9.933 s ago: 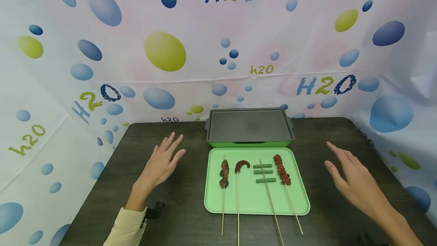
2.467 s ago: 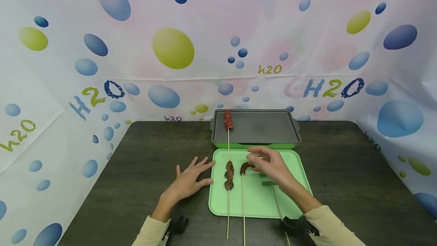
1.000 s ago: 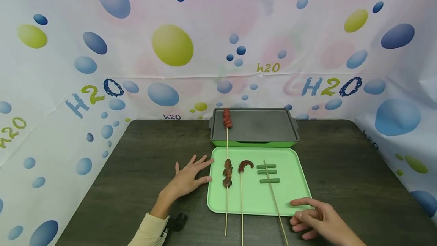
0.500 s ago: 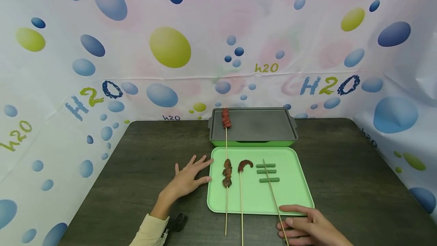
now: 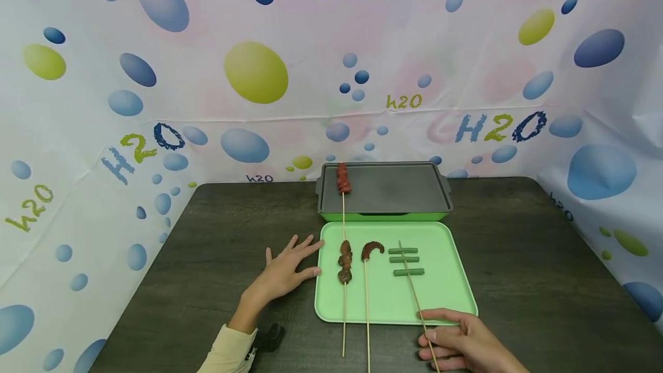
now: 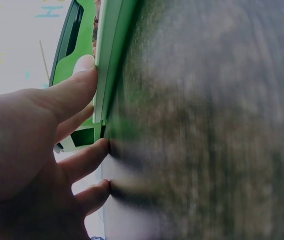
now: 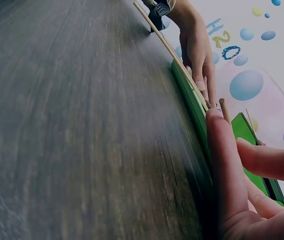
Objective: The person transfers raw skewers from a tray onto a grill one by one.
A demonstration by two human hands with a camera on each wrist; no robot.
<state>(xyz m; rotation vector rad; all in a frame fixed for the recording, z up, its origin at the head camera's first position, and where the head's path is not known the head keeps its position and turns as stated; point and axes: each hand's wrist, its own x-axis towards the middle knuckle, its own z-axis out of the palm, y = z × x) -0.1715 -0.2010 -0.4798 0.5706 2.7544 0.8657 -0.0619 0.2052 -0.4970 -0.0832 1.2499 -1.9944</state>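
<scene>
My right hand (image 5: 461,341) is at the tray's lower right edge, thumb and fingers closing on the stick of a skewer with green bean-like pieces (image 5: 408,272). In the right wrist view a stick end (image 7: 224,110) shows between finger and thumb. That skewer's pieces lie on the light green tray (image 5: 445,298). My left hand (image 5: 282,272) has its fingers spread, thumb and index touching the tray's left rim. On the tray also lie a brown meat skewer (image 5: 345,263) and a curled reddish tentacle skewer (image 5: 372,250).
Behind the tray stands a grill (image 5: 388,186) with a dark plate and green body. A red meat skewer (image 5: 343,179) lies at its left side, its stick reaching over the tray. Dark wooden table (image 5: 523,258) surrounds them, with a printed cloth (image 5: 311,62) behind.
The red skewer has gone from the tray's right side to the grill's left. Lately my right hand has drawn back from above the tray, then moved left onto the green skewer's stick. Left hand is still.
</scene>
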